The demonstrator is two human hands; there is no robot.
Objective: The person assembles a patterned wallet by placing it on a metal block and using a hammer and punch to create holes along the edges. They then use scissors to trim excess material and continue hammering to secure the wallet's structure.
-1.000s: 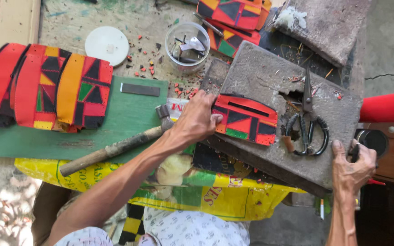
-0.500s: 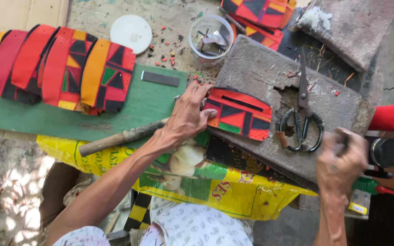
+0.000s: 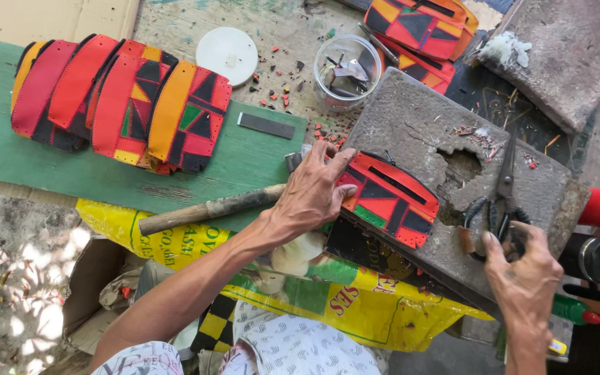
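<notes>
Fingers [image 3: 333, 167] of the left hand [image 3: 310, 194] lie spread and flat, pressing the near end of a red, black and green patchwork leather piece [image 3: 390, 198] onto a rough grey stone slab [image 3: 418, 121] at the centre of the worktop [image 3: 175, 21]. The right hand [image 3: 522, 281], at 4 o'clock from that piece, curls its fingers narrowly over the handles of black scissors [image 3: 501, 201] lying on the slab's right part; whether they grip them cannot be told. A wooden-handled hammer [image 3: 210, 208] lies just under the left wrist, its handle running out toward 8 o'clock across a green board [image 3: 244, 163]. On that board, at 10 o'clock from the left hand, a row of finished patchwork pieces [image 3: 119, 101] overlaps in red, orange and black, with a small flat metal strip [image 3: 265, 126] between them and the hand. At 12 o'clock stand a clear plastic cup [image 3: 347, 73] holding metal bits and a white round lid [image 3: 227, 55]. More patchwork pieces [image 3: 421, 28] lie at 1 o'clock, beside a 2nd stone slab [image 3: 564, 55]. A yellow printed sack [image 3: 362, 309] hangs below the slab's near edge.
</notes>
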